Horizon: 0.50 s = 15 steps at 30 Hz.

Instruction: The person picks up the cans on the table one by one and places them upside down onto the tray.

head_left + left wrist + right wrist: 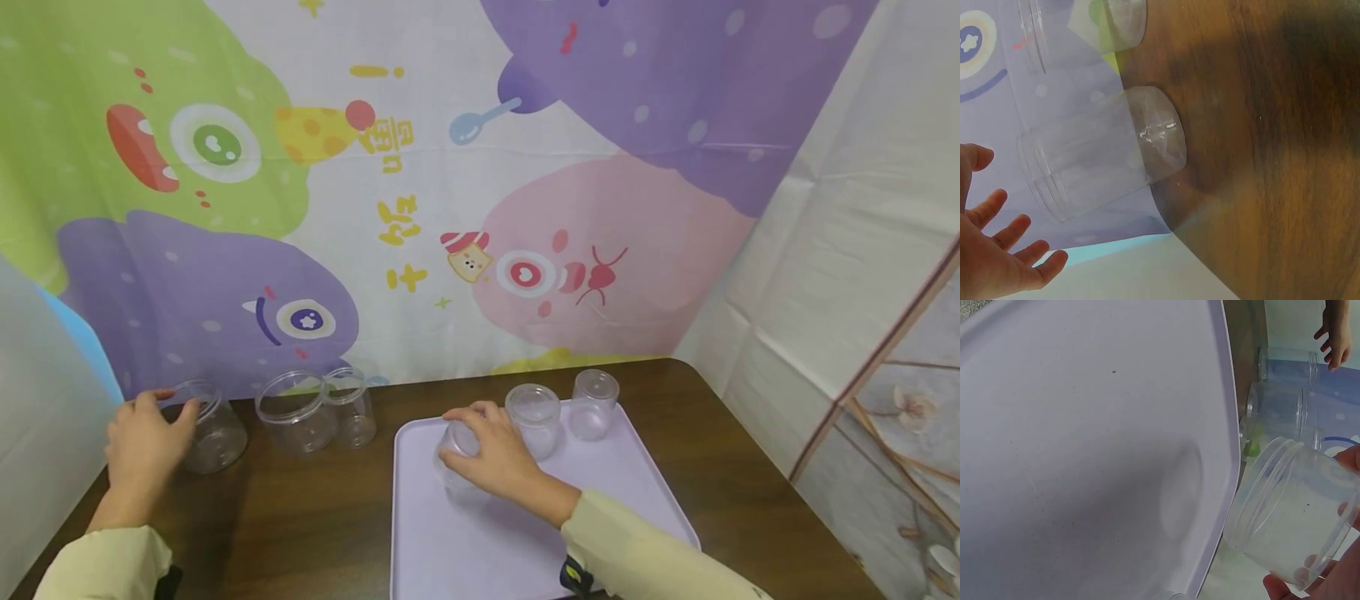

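Over the left part of the lilac tray point(465, 567), my right hand point(491, 450) grips a clear plastic jar point(1294, 519) by its base end. Its threaded rim points down toward the tray, so this jar is upside down. My left hand point(146, 437), fingers spread, is at the upper part of another clear jar point(217, 442) standing on the table. The left wrist view shows a gap between those fingers and that jar's threaded rim point(1041, 175). Two more clear jars, one nearer the middle point(534, 425) and one at the right point(595, 410), stand along the tray's back edge.
A wide clear jar point(300, 425) and a narrow clear jar point(356, 421) stand close together on the brown table point(300, 533), left of the tray. Behind them hangs a printed cloth point(420, 333) with cartoon figures. A pale wall covering point(817, 275) borders the right side.
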Motion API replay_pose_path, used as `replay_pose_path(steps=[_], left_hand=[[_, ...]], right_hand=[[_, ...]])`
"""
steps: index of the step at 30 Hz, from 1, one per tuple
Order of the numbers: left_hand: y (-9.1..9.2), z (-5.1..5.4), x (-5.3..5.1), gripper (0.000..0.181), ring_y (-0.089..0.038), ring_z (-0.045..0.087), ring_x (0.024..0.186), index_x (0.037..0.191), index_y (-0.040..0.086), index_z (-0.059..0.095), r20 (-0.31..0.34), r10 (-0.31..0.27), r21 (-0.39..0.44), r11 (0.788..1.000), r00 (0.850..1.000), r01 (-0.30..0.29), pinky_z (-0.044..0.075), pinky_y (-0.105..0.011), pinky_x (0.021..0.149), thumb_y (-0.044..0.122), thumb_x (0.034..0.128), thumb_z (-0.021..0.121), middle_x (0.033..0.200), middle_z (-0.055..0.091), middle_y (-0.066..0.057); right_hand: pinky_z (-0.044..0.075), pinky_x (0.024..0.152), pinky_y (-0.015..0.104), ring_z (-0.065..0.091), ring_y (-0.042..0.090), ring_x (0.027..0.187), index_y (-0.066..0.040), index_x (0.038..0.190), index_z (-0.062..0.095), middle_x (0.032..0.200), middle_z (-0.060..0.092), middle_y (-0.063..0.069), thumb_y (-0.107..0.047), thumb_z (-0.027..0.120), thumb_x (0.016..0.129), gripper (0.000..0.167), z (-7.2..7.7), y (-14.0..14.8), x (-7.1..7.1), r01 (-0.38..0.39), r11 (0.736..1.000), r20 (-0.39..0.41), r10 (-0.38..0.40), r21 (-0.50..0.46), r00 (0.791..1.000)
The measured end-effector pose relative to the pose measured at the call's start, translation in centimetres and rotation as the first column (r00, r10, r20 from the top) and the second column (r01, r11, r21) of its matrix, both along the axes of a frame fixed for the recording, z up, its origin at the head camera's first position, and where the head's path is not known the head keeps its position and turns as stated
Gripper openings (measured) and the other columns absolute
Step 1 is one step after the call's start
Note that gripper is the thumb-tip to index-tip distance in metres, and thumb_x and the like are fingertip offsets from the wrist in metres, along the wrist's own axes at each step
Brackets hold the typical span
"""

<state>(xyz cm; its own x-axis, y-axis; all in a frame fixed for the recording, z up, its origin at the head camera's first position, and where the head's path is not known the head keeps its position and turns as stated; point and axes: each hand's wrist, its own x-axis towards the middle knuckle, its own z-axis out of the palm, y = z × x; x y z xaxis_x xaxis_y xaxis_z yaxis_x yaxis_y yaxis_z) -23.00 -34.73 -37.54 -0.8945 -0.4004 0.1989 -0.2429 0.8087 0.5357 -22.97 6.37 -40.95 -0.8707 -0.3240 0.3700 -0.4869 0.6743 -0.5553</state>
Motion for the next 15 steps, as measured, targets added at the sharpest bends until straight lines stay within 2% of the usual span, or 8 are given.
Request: replay_pose_path(steps=[10, 15], left_hand=[[-0.1, 0.5, -1.2, 0.064, -0.062, 0.026, 0.115, 0.133, -0.009, 0.035, 0.025, -0.036, -0.063, 0.997, 0.999, 0.037, 0.029, -0.067, 0.085, 0.042, 0.0948, 0.042, 0.131, 0.026, -0.045], [-0.1, 0.4, -1.3, 0.063, -0.062, 0.028, 0.112, 0.133, -0.009, 0.036, 0.008, -0.072, -0.091, 0.993, 0.997, 0.072, 0.029, -0.068, 0.083, 0.042, 0.0955, 0.042, 0.128, 0.027, -0.046]], right_hand=[[0.042, 0.09, 0.048, 0.048, 0.029, 0.113, -0.024, 0.117, 0.061, 0.121, 0.053, 0.011, -0.037, 0.067, 0.078, 0.041, 0.0, -0.1, -0.5, 0.005, 0.998, 0.0, -0.005, 0.066, 1.0], [0.042, 0.09, 0.048, 0.048, 0.03, 0.115, -0.025, 0.117, 0.061, 0.122, 0.053, 0.012, -0.037, 0.066, 0.077, 0.041, -0.3, -0.2, -0.6, 0.005, 0.996, 0.0, -0.005, 0.087, 1.0]])
